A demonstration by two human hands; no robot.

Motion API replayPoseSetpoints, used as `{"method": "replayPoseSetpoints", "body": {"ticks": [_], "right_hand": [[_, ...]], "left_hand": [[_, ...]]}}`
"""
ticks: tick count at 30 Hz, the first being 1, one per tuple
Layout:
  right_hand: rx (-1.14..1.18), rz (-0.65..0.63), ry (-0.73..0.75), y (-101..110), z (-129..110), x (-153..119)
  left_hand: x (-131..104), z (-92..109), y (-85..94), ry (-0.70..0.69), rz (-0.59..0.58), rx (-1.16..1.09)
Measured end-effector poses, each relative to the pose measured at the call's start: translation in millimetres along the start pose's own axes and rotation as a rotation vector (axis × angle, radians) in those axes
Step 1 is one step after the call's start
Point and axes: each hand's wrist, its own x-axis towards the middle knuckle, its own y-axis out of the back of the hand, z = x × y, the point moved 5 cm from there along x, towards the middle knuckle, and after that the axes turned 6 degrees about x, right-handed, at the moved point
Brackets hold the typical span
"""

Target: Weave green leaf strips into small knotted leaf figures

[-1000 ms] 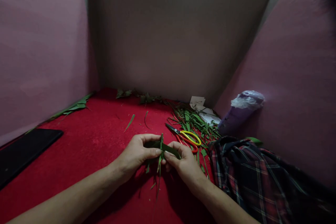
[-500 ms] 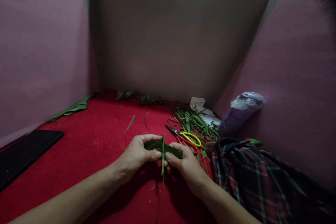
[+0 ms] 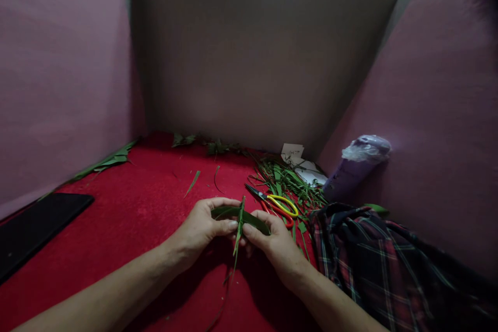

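A small woven piece of green leaf strips [image 3: 240, 216] is held between my two hands, low in the middle of the view. My left hand [image 3: 206, 224] pinches its left side, thumb in front and fingers behind. On the right side, my right hand [image 3: 270, 233] grips it the same way, its thumb close to the upright stem-like strip. Broad leaf blades stretch left and right from that strip, and a thin tail hangs down over the red cloth [image 3: 148, 223]. Some fingertips are hidden behind the leaf.
Scissors [image 3: 272, 203] with yellow and red handles lie beside a heap of cut leaves [image 3: 288, 181]. White papers [image 3: 307, 170], a purple plastic-topped object [image 3: 350, 168] and plaid fabric [image 3: 373, 254] are at right. A black flat object [image 3: 42, 223] lies left.
The lower end of the upright strip has tilted to the left, and its thin tail has swung left. Both hands keep their hold with barely any shift.
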Motion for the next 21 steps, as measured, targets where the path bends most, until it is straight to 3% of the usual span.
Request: {"method": "replayPoseSetpoints", "body": {"ticks": [5,21], "right_hand": [[0.007,0.009,0.001,0.3,-5.2,-1.0],[0.113,-0.128,-0.119,-7.5,1.3,-4.0]], "left_hand": [[-0.4,1.5,2.9,0.002,0.041,0.035],[-1.9,-7.8,-6.7,0.035,-0.106,-0.038]]}}
